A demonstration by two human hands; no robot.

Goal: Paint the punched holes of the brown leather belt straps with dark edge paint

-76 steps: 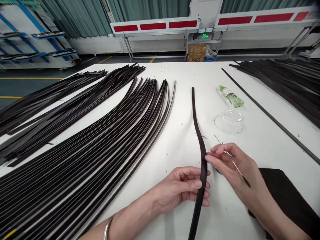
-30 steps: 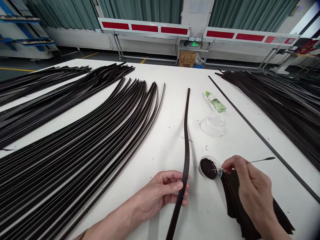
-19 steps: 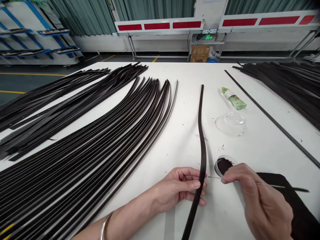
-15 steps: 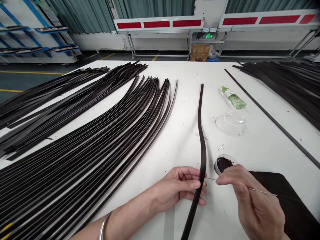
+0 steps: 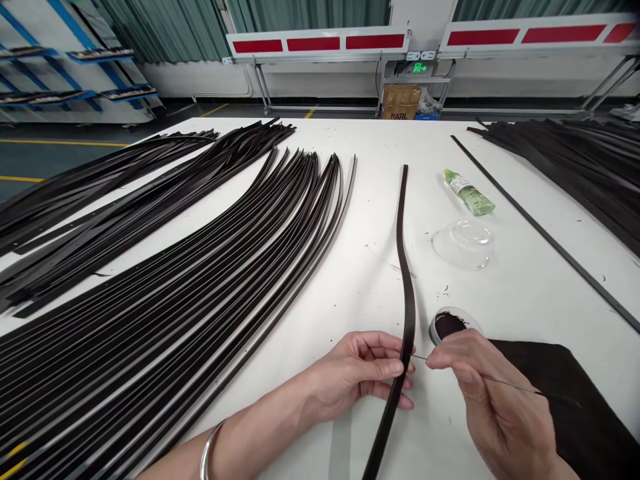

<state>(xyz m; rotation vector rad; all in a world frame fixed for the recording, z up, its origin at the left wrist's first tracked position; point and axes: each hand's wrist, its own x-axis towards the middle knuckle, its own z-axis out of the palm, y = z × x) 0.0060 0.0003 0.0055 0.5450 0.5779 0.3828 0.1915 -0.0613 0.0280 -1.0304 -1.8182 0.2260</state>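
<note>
Right hand [image 5: 493, 407] closer to the belt [image 5: 409, 313], paste dish [image 5: 447, 325] partly hidden

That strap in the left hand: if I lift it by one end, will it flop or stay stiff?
Probably fairly flexible: the strap curves gently along the table, so a free end would likely droop. Its thickness suggests it won't fold sharply.

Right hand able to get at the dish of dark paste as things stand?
Likely yes: the right hand lies just below the small dish of dark paste with nothing between them, though its fingers hold a thin metal pick.
</note>
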